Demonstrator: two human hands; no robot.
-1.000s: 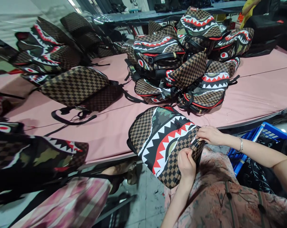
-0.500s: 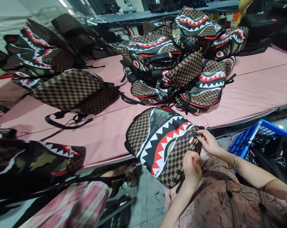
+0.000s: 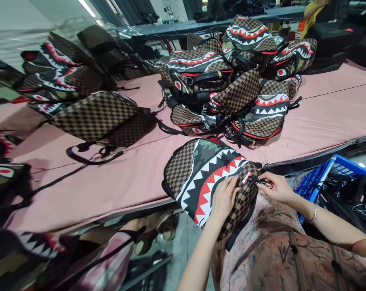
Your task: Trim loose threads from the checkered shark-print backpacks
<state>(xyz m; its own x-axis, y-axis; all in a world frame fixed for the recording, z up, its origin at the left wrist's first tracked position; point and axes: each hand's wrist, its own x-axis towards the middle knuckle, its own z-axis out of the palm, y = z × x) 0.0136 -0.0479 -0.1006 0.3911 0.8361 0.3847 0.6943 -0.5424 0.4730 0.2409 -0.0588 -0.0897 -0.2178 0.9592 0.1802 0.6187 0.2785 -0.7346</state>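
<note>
A backpack [image 3: 189, 169] with brown checks, a camouflage patch and a red-and-white shark mouth leans over the table's front edge, close to my body. My left hand [image 3: 225, 198] lies on its front panel, fingers stretched toward the small red-and-white label [image 3: 246, 178]. With my right hand [image 3: 276, 188], closed, I grip small dark thread snips [image 3: 257, 180] with a bit of red on the handle. Their tips point left, beside the label at the bag's near end. A black strap [image 3: 240, 228] hangs below the bag.
Similar backpacks [image 3: 201, 66] are heaped on the pink-covered table [image 3: 140, 173], with more [image 3: 95, 113] to the left. A blue crate [image 3: 319, 178] of black items stands at my right. At lower left, another person in pink plaid [image 3: 110, 258] sits by a backpack.
My left hand has gone from a curled fist at the bag's lower edge to lying on its front panel. My right hand has shifted slightly right and down with the snips.
</note>
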